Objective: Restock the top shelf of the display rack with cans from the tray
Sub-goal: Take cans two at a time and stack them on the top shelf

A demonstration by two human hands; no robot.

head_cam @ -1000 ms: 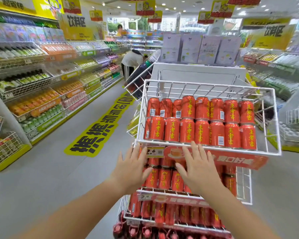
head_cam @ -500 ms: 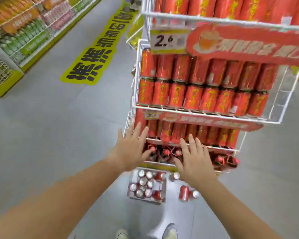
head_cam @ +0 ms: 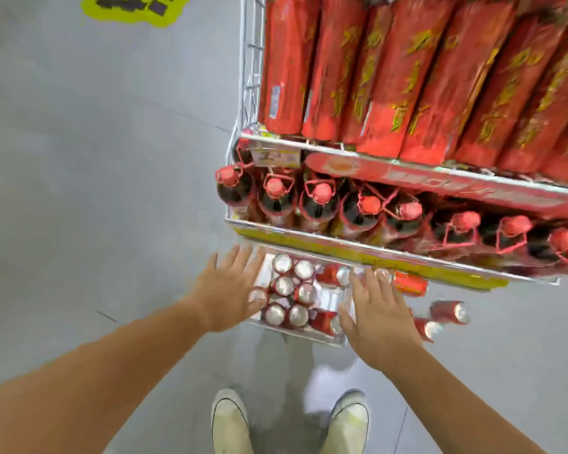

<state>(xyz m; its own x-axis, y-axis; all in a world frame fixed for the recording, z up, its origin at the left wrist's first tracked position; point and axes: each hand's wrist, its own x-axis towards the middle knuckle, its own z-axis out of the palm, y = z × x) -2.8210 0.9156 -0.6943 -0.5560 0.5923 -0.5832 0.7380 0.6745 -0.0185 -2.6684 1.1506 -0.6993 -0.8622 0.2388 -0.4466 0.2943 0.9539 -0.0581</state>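
Both arms reach down toward the grey floor (head_cam: 79, 208). The left grip (head_cam: 225, 290) is spread wide, fingers straight, holding nothing, over the left edge of the tray (head_cam: 292, 331). The right grip (head_cam: 379, 317) is just as flat and empty over the tray's right end (whether either one touches a can, I cannot tell). Between the two grips stand the cans (head_cam: 284, 285), silver tops up, packed in the tray on the floor, with a couple lying on their sides nearer the right grip. Just right of the right grip, loose cans (head_cam: 448, 311) lie on the floor, blurred. Beyond both grips rises the display rack (head_cam: 251, 60), with red-capped bottles (head_cam: 318, 203) on its lowest shelf and shelved cans (head_cam: 374, 77) above.
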